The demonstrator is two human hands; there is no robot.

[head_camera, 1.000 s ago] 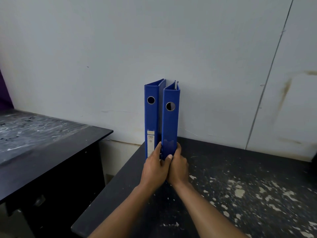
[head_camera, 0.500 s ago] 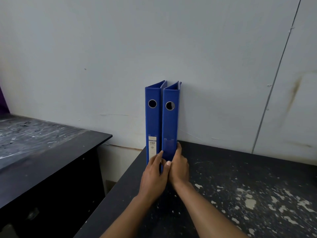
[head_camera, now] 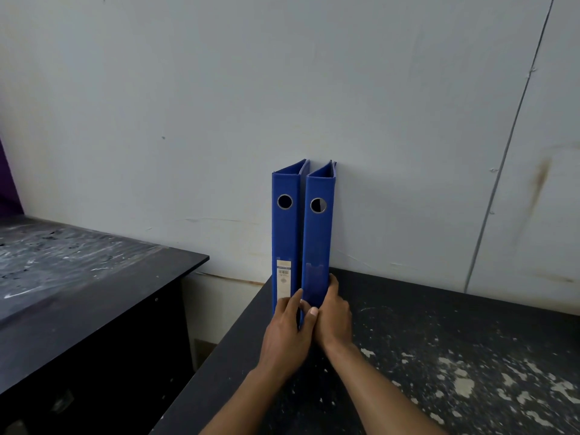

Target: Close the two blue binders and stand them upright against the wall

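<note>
Surface: black paint-flecked table (head_camera: 439,356) stood against a pale wall (head_camera: 314,89).
Right binder (head_camera: 317,240): closed, upright, spine outward, back edge at the wall, touching its neighbour.
Left binder (head_camera: 285,233): closed, upright at the table's corner (white label low on spine).
Right hand (head_camera: 334,318): gripped the right binder's foot, fingers along its side.
Left hand (head_camera: 287,337): fingers clasped the same foot, between the spines.
Beside: second dark table (head_camera: 78,277), well apart.

A pale grey wall (head_camera: 282,89) is marked by a thin vertical seam and a brown stain at right. A black, paint-flecked counter (head_camera: 455,356) is set against it, with a second scuffed black desk (head_camera: 78,277) beside.
</note>
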